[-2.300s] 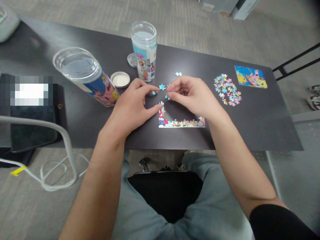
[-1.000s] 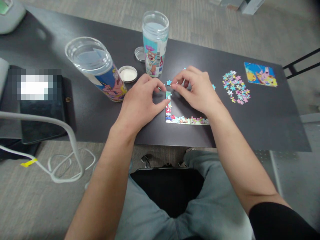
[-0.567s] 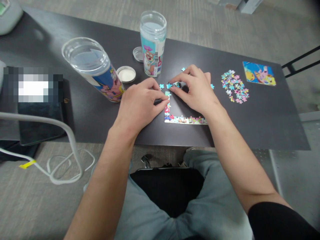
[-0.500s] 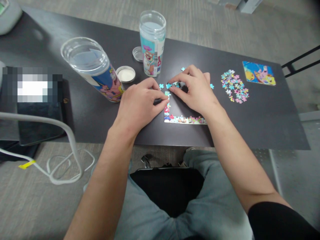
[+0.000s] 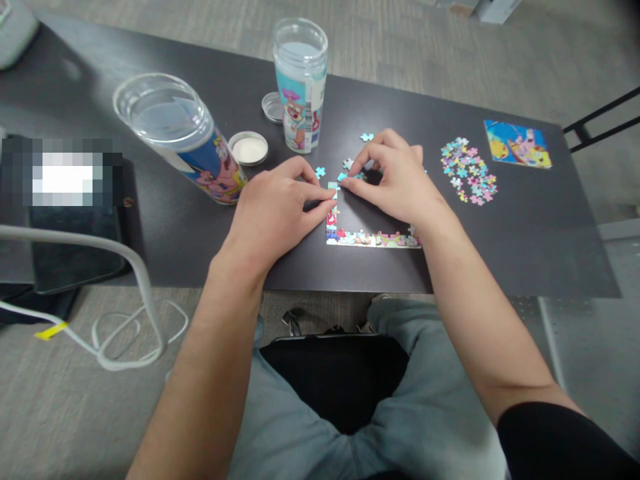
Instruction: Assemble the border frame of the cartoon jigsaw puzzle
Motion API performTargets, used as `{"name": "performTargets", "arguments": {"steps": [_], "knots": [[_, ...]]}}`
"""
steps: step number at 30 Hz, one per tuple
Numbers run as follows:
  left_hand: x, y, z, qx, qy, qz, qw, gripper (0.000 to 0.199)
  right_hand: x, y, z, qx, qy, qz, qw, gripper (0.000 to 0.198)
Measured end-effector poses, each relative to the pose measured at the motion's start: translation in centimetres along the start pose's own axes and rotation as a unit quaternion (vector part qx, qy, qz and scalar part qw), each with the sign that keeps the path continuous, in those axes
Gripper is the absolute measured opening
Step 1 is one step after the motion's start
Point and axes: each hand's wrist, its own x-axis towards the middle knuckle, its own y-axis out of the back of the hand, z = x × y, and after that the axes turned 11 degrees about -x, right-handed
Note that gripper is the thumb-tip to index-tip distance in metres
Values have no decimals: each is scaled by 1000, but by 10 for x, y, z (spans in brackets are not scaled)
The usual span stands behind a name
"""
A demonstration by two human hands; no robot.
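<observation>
A partly joined jigsaw border (image 5: pixel 373 239) lies on the dark table, with a bottom row and a short left column. My left hand (image 5: pixel 275 213) is closed in a pinch on the upper end of that left column. Just above and right of the column, a small blue jigsaw piece (image 5: pixel 343 177) sits between the thumb and index finger of my right hand (image 5: pixel 393 175). Loose pieces lie close by: one blue piece (image 5: pixel 321 173) near the left fingertips, a pale piece (image 5: pixel 348 163) beyond the right fingers, and another blue piece (image 5: pixel 367 137) farther back. My right palm partly hides others.
A tall clear jar (image 5: pixel 300 87) and a leaning-looking second jar (image 5: pixel 185 140) stand on the left, with two round lids (image 5: pixel 249 148) near them. To the right lie a pile of pieces (image 5: pixel 470 172) and a picture card (image 5: pixel 520 145). A dark tablet-like object (image 5: pixel 75 247) and white cable (image 5: pixel 143 287) are at far left.
My right fingers and the blue piece have shifted slightly right and toward me, away from the loose blue piece. A pale piece behind them now shows more fully. My left hand keeps its pinch.
</observation>
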Motion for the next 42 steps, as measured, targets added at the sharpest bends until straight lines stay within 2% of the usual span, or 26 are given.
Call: {"name": "performTargets", "arguments": {"steps": [8, 15, 18, 20, 24, 27, 30, 32, 35, 39, 42], "knots": [[0, -1, -3, -37, 10, 25, 999, 25, -6, 11, 0, 21, 21, -20, 999, 12], [2, 3, 3, -64, 5, 8, 998, 27, -11, 14, 4, 77, 20, -27, 996, 15], [3, 3, 3, -71, -10, 3, 997, 33, -17, 17, 5, 53, 46, -34, 997, 7], [3, 4, 4, -66, -2, 13, 998, 38, -23, 20, 7, 12, 72, -30, 997, 8], [3, 6, 8, -46, 29, 13, 998, 39, -36, 32, 31, -48, 89, -6, 995, 24], [3, 7, 9, -38, 27, 11, 999, 38, -43, 44, 71, -49, 30, 77, 995, 42], [4, 7, 8, -42, 1, 27, 999, 38, -47, 52, 111, -33, -38, 152, 987, 35], [6, 6, 8, -44, -10, 32, 998, 37, -49, 53, 127, -23, -60, 167, 984, 31], [8, 3, 7, -40, -36, 27, 998, 32, -51, 46, 131, -7, -59, 155, 986, 29], [11, -8, 5, 14, -83, 1, 996, 31, -50, 34, 117, 11, -25, 121, 992, 33], [14, -18, 5, 60, -87, -19, 994, 31, -46, 30, 110, -1, -8, 87, 996, 24]]}}
